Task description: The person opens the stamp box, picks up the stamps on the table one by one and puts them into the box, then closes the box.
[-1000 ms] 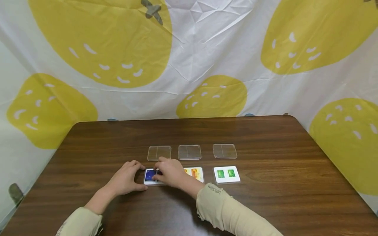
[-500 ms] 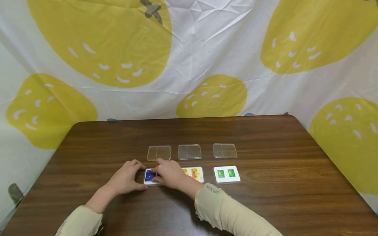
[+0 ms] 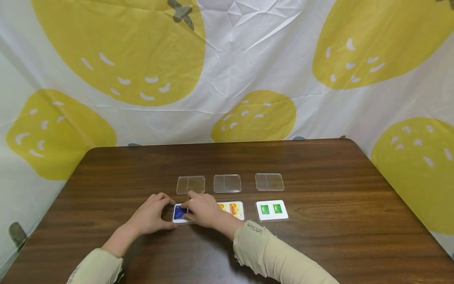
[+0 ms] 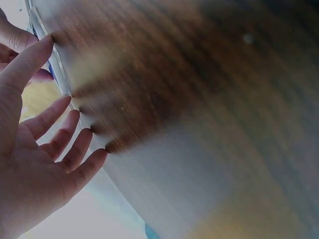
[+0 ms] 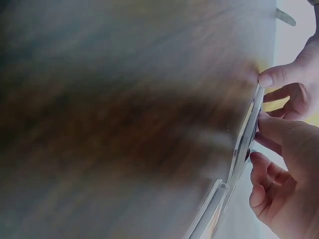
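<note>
A flat clear case with a dark-blue card lies on the table in the head view, partly hidden by my right hand. My left hand holds the case's left end, thumb at its near edge and index finger at its far edge. The other left fingertips rest on the tabletop in the left wrist view. My right hand reaches over the case from the right. Its thumb and index fingertips touch the blue card near its far and near sides, with the other fingers curled. The case shows edge-on in the right wrist view.
Right of the hands lie a case with orange pictures, partly covered, and a case with two green pictures. Behind them, three clear lids lie in a row on the brown table. A fruit-printed cloth hangs behind.
My right thumb and index finger have shifted slightly left over the blue card since a second ago. The left hand stays at the case's end.
</note>
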A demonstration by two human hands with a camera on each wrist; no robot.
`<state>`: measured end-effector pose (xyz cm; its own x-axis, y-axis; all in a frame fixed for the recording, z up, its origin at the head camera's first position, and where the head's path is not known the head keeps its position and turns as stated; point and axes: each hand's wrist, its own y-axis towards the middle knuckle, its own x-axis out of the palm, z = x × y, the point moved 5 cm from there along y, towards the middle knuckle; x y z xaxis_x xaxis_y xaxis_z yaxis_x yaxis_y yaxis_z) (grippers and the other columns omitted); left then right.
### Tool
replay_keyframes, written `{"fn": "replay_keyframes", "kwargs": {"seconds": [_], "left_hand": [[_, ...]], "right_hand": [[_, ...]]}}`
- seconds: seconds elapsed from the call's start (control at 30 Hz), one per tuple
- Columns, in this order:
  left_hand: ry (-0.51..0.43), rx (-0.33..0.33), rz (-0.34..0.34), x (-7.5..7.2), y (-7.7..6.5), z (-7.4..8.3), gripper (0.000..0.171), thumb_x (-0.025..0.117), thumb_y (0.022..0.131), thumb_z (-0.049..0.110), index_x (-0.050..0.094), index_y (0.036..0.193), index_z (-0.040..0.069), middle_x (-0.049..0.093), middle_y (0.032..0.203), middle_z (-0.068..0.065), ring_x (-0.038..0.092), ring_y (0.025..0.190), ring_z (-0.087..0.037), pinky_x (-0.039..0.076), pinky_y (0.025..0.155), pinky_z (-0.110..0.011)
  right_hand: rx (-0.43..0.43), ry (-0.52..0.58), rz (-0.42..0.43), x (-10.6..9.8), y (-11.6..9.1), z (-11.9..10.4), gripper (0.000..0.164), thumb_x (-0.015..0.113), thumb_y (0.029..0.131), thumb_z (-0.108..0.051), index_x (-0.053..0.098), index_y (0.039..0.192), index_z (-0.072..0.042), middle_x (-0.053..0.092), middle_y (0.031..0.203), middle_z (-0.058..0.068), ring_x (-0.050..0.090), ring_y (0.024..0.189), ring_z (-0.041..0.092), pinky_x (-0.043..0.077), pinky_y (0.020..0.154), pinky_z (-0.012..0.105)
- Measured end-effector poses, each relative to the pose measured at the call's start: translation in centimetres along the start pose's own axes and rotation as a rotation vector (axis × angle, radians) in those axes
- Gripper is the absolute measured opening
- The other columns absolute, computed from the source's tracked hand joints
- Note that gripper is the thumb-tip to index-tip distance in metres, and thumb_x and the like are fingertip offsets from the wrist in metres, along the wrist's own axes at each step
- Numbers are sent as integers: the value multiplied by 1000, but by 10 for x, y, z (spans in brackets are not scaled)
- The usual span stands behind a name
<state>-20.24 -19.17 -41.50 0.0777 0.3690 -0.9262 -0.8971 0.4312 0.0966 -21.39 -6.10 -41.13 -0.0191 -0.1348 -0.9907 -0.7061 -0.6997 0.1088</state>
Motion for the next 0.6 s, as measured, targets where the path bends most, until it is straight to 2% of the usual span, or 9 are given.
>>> {"fn": "replay_keyframes", "kwargs": {"seconds": [0.13, 0.3, 0.43, 0.6], "left_hand": [[-4, -5, -5, 1, 0, 0, 53, 82, 60, 32, 62, 101, 5, 55, 101, -5, 49, 98, -29, 42, 84, -45], [9, -1, -7, 1, 0, -1, 53, 81, 60, 33, 62, 101, 4, 56, 100, -6, 50, 97, -28, 43, 83, -44], [21, 6, -2, 0, 0, 0, 54, 81, 60, 33, 62, 100, 3, 56, 100, -7, 51, 95, -28, 43, 82, -43], [22, -2, -4, 1, 1, 0, 56, 81, 59, 33, 61, 101, 3, 56, 100, -7, 51, 95, -27, 43, 83, -42]], "right_hand": [[0, 5, -2, 0, 1, -1, 31, 66, 79, -36, 67, 109, -26, 53, 87, -5, 52, 63, 7, 36, 49, 22], [-43, -2, 36, -2, 0, -1, 29, 64, 82, -34, 67, 109, -25, 52, 86, -5, 50, 63, 6, 36, 49, 20], [-76, 35, 84, -14, -4, 2, 28, 61, 84, -34, 66, 109, -23, 51, 86, -6, 47, 62, 5, 34, 50, 19], [-100, 115, 111, -34, -19, 13, 33, 61, 85, -35, 64, 113, -18, 52, 88, -5, 45, 63, 5, 34, 51, 18]]}}
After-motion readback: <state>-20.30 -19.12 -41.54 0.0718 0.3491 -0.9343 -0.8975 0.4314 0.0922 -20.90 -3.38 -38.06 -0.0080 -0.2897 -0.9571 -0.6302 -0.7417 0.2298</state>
